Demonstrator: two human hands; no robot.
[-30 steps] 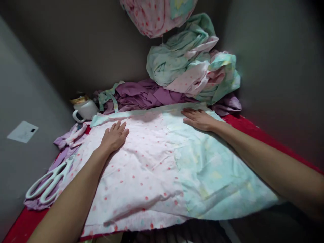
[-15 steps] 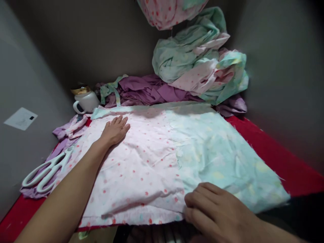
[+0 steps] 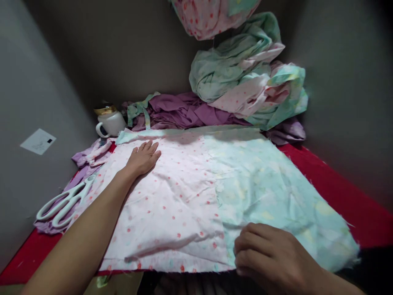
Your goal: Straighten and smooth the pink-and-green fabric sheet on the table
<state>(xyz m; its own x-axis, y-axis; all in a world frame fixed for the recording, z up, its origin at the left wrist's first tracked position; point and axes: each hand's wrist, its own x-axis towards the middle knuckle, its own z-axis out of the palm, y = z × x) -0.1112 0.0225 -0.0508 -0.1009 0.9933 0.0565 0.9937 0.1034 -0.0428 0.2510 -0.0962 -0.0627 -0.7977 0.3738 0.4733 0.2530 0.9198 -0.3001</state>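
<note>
The patchwork cloth (image 3: 196,196) lay spread flat over most of the red table (image 3: 346,196), its left part pink with red dots, its right part pale green. My left hand (image 3: 143,159) rested palm down on the pink part near the far left corner, fingers straight and together, holding nothing — only pressing the cloth. My right hand (image 3: 270,254) sat at the near edge, just where pink met green, fingers curled in on the hem; whether they had actually pinched the cloth I could not tell.

Left of the cloth, white-handled scissors (image 3: 66,200) lay closed on lilac scraps (image 3: 92,153), just beside my left forearm. A white mug (image 3: 111,123) with a gold-coloured lid stood in the far left corner, close to the cloth's corner. Behind the cloth's far edge was a rumpled purple fabric (image 3: 187,112), and on that a heap of green and pink bundles (image 3: 245,82); another pink dotted bundle (image 3: 211,16) hung at the top of the view.

A white label (image 3: 38,141) was stuck on the left wall, its dark mark too small to read.

Grey walls closed in on three sides — bare red table showed only along the right and at the near left corner. The cloth's frayed near edge overhung the front of the table.
</note>
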